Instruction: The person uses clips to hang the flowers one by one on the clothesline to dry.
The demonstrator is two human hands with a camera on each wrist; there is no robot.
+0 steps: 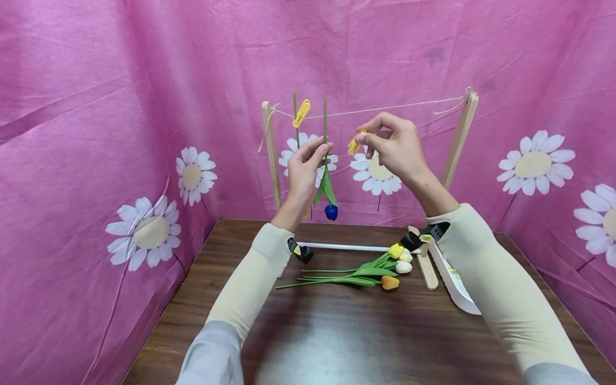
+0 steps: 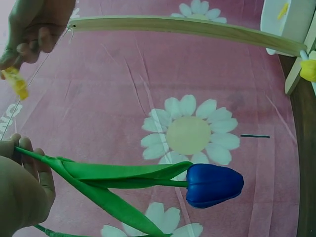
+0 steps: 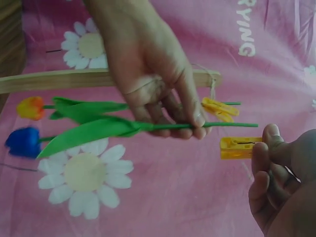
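Note:
My left hand point(image 1: 302, 174) pinches the stem of a blue tulip point(image 1: 331, 212), which hangs bloom-down with its stem end rising past the string point(image 1: 401, 106). To its right, my right hand point(image 1: 395, 148) holds a yellow clothespin point(image 1: 354, 145) between thumb and fingers, apart from the stem. A second yellow clothespin point(image 1: 301, 113) sits on the string near the left post, at the stem of an orange-yellow tulip point(image 3: 30, 107) hanging bloom-down. In the head view my left hand hides most of that tulip.
Two wooden posts point(image 1: 460, 140) carry the string. On the brown table point(image 1: 337, 331) lie several tulips point(image 1: 370, 272), yellow, white and orange, in front of a white rod point(image 1: 346, 247). A white tray point(image 1: 459, 291) stands at the right, partly behind my right forearm.

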